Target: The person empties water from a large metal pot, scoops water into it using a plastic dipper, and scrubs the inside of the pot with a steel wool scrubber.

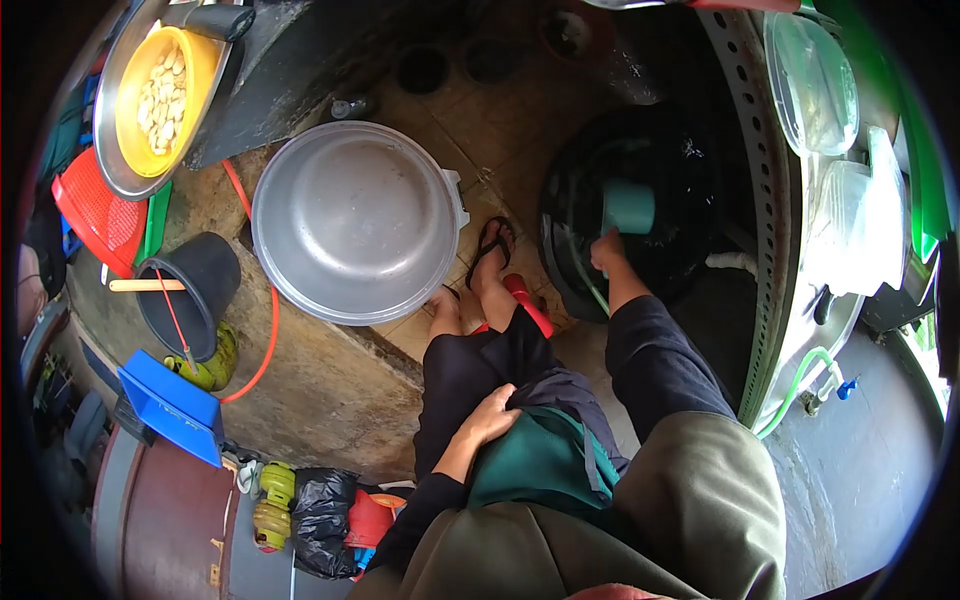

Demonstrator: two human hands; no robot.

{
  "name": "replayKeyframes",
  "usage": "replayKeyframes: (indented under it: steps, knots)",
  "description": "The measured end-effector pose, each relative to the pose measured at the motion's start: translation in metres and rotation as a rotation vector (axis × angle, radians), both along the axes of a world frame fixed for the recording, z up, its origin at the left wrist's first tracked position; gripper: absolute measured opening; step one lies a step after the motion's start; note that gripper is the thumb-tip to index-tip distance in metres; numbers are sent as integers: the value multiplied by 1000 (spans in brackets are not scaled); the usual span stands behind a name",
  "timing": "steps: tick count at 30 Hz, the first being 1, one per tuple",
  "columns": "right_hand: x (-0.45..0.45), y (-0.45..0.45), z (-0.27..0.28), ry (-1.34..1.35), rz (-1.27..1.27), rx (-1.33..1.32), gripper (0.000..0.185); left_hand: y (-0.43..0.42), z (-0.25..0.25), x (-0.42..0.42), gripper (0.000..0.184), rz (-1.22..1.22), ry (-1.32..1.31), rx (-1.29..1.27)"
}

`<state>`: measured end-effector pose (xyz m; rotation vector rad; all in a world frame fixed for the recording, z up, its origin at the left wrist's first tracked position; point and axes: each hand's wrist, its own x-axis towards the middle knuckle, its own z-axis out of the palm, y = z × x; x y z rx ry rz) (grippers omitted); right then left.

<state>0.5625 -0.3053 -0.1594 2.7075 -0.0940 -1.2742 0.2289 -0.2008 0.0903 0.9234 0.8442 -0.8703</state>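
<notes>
My right hand (606, 250) reaches down into a big black tub (560, 250) and is closed around the handle of a teal water dipper (629, 207). The dipper is over or in the dark water in the tub; its exact depth is hard to tell. My left hand (493, 415) lies on my lap against a green apron (530, 455), fingers stretched along the cloth, with nothing visible in it. To the left of the tub, beyond my feet, stands a large grey metal basin (350, 220) with a bare inside.
Left are a dark bucket (195, 290), a blue dustpan (172, 405), a red basket (100, 210), an orange hose (268, 345) and a yellow bowl (137, 100) of pale pieces. A metal ledge (750, 200) with plastic containers (812, 85) borders the right. A black bag (322, 525) lies behind.
</notes>
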Motion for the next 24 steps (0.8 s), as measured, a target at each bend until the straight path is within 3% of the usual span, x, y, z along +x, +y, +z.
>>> replayKeyframes:
  steps: [3, 4, 7, 10, 13, 19, 24]
  knots:
    - [13, 31, 57, 143, -368, 325, 41, -5, 2, -2, 58, -1, -10, 19]
    - [12, 25, 67, 70, -384, 423, 33, -2, 2, 1, 57, -5, -7, 16]
    - [14, -13, 101, 34, -137, 456, 27, 10, 17, 17, 55, -93, -36, 45]
    - [5, -53, 131, -218, 410, 556, 27, 13, 22, 32, 49, -216, -103, 127]
    - [3, -46, 181, -18, 376, 361, 35, 18, 32, 46, 43, -317, -147, 194]
    - [-18, -38, 210, 175, 656, 175, 30, 9, 31, 57, 41, -396, -212, 242]
    - [-53, -23, 202, 180, 625, 276, 28, 13, 26, 49, 41, -366, -193, 172]
